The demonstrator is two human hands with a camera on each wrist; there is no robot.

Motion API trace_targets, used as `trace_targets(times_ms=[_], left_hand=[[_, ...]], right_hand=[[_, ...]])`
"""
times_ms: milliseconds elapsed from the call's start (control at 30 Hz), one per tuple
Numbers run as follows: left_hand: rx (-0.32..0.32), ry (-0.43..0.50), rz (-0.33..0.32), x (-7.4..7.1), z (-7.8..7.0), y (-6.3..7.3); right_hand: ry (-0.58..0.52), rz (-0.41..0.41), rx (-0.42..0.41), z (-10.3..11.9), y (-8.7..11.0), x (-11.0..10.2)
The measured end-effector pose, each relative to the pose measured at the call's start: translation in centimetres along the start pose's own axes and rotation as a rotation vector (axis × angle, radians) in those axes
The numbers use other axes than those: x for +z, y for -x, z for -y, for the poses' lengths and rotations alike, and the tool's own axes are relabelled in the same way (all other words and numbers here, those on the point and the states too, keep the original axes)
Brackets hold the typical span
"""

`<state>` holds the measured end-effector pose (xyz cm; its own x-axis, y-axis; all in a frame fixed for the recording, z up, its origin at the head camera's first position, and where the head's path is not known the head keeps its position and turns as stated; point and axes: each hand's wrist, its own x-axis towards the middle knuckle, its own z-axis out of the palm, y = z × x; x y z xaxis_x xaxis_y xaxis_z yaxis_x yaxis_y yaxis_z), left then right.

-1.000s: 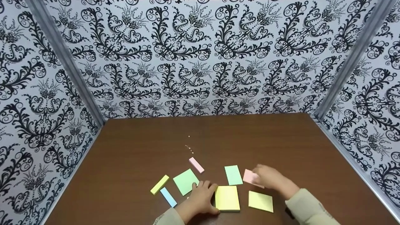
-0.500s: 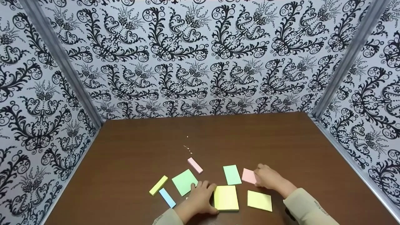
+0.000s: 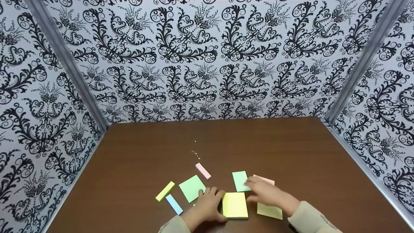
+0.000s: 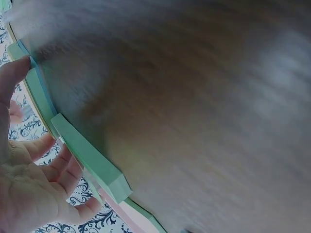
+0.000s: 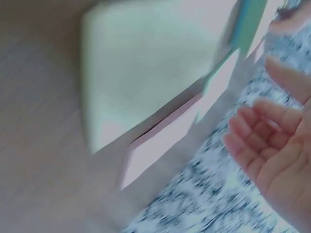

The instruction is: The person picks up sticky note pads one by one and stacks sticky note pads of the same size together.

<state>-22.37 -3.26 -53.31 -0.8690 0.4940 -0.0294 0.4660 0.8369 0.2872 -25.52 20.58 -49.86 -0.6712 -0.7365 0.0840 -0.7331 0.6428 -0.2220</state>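
My left hand (image 3: 207, 207) holds the left side of a stack of square sticky notes (image 3: 235, 205), yellow on top. Thumb and index finger span its corners; blue and green layers (image 4: 41, 94) show along its edge in the left wrist view. My right hand (image 3: 271, 196) hovers to the right of that stack, fingers loosely extended and holding nothing. Below or behind it lie a pink sticky note pad (image 3: 266, 180) and a pale yellow pad (image 3: 268, 212), each partly covered. A mint green pad (image 3: 239, 179) lies by its fingertips. Touch there cannot be told.
Left of the stack is a green square pad (image 3: 190, 187). Around it lie a pink strip pad (image 3: 203, 171), a yellow strip pad (image 3: 165, 191) and a blue strip pad (image 3: 174, 204). Small pale scraps (image 3: 196, 154) dot the brown table (image 3: 145, 145). Patterned walls (image 3: 207, 64) enclose it.
The right hand has let go of the pink pad and moved left and nearer, toward the yellow stack. The pink pad now sits slightly turned. My left hand stays on the stack.
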Motion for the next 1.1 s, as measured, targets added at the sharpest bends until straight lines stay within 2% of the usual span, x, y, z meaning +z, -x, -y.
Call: trace_targets(times_ms=[100,200,400,467,533,600,633,700,733,800,933,1000,1100], left_hand=[[0.006,-0.018,-0.014,0.1,0.0,-0.1],[0.006,-0.028,-0.015,0.2,0.0,-0.1],[0.023,-0.069,-0.012,-0.1,-0.1,0.1],[0.026,-0.012,0.012,-0.7,0.1,0.2],[0.017,0.101,0.028,-1.5,0.7,0.3],[0.008,0.196,0.004,-2.5,1.7,0.3],[0.003,0.210,-0.029,-3.0,2.3,0.2],[-0.025,0.159,-0.104,-3.8,3.5,0.2],[-0.048,0.095,-0.135,-4.1,4.1,0.3],[-0.114,-0.013,-0.151,-4.3,5.0,0.5],[-0.240,-0.150,-0.073,-4.0,6.4,1.4],[-0.269,-0.184,-0.049,-3.8,6.9,1.7],[-0.281,-0.223,-0.040,-3.6,7.4,2.0]], right_hand=[[0.012,0.064,-0.081,1.5,-0.5,0.5],[0.063,0.108,-0.091,2.5,-0.6,1.0],[0.137,0.083,-0.105,3.1,-0.5,1.6],[0.145,0.074,-0.110,3.1,-0.6,1.8],[0.141,0.073,-0.108,3.2,-0.6,1.8],[0.132,0.076,-0.105,3.2,-0.7,1.8],[0.125,0.079,-0.103,3.2,-0.7,1.8],[0.120,0.079,-0.101,3.2,-0.7,1.8],[0.117,0.080,-0.100,3.2,-0.7,1.8],[0.116,0.081,-0.101,3.2,-0.7,1.8],[0.116,0.076,-0.103,3.2,-0.7,1.8],[0.115,0.079,-0.098,3.2,-0.7,1.8],[0.116,0.086,-0.089,3.3,-0.8,1.7]])
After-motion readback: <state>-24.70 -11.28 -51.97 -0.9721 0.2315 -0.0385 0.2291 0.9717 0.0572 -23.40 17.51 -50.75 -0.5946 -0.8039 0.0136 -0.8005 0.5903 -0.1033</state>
